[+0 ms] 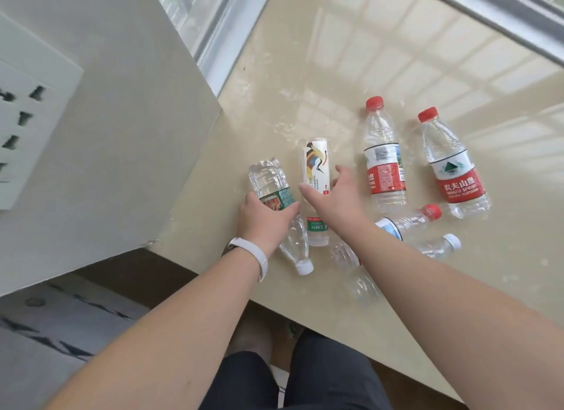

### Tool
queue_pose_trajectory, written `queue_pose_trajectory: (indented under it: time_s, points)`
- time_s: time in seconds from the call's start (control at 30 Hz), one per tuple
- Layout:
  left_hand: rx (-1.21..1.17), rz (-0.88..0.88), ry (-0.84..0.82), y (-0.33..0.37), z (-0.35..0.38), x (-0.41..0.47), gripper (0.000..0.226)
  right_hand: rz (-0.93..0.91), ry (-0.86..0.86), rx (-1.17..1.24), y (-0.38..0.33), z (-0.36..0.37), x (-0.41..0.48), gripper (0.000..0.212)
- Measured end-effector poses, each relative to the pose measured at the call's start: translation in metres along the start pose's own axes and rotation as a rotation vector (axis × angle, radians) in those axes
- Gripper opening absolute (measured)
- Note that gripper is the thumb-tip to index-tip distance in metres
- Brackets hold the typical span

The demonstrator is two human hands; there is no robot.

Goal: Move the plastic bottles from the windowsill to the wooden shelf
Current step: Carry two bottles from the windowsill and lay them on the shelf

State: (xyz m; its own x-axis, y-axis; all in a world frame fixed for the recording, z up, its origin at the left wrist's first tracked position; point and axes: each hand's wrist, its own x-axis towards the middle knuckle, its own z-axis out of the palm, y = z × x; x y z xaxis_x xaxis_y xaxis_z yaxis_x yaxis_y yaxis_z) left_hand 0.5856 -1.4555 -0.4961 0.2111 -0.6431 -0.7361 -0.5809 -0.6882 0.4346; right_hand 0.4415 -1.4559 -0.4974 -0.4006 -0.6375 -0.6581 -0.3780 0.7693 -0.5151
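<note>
Head camera looks down, so from nine o'clock: a wall socket panel (27, 128) on the corner wall, nothing to do with the job. Next comes the left hand (265, 223), white wristband (259, 254) at the wrist. Its fingers are curled over the middle of the green-labelled bottle (267, 177), which lies flat with its white cap pointing to five o'clock. Gripping at the waist makes sense to me, since a lying bottle lifts level from there.

Now the right hand (335, 196): thumb on one flank and fingers on the other, wrapped round the crane-printed bottle (316, 162), which also lies on its side. Two hands and two bottles, and that looks like halving the trips.

At two o'clock from that hand lie two red-labelled bottles (384, 165), caps towards twelve and untouched. A small red-capped bottle (409, 220) and a white-capped bottle (439, 246) sit at four o'clock beyond the right forearm, and a clear bottle (360, 275) lies partly under it.

Every bottle is on the glossy windowsill (396, 73) below the window frame (219, 37). The wooden shelf is not in view, so I judge the task barely begun.
</note>
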Motion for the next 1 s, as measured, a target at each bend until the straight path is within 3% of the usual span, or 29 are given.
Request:
queue_pose_trajectory:
  time_s: [0.17, 0.37, 0.5, 0.77, 1.0]
  points:
    - [-0.132, -0.027, -0.057, -0.002, -0.001, 0.003, 0.052, 0.007, -0.038, -0.030, -0.009, 0.008, 0.003, 0.092]
    - [-0.167, -0.019, -0.055, -0.004, -0.009, -0.002, 0.044, 0.011, -0.068, 0.034, -0.007, 0.007, 0.002, 0.080]
    - [-0.134, 0.031, -0.061, -0.002, -0.021, -0.004, 0.043, 0.001, -0.084, 0.130, -0.007, -0.002, -0.004, 0.085]
    - [-0.139, 0.264, -0.095, 0.023, -0.066, -0.041, 0.051, -0.059, -0.085, 0.231, -0.029, -0.045, -0.044, 0.054]
    - [-0.292, 0.452, -0.153, 0.066, -0.106, -0.103, 0.059, -0.139, 0.034, 0.359, -0.052, -0.099, -0.110, 0.048]
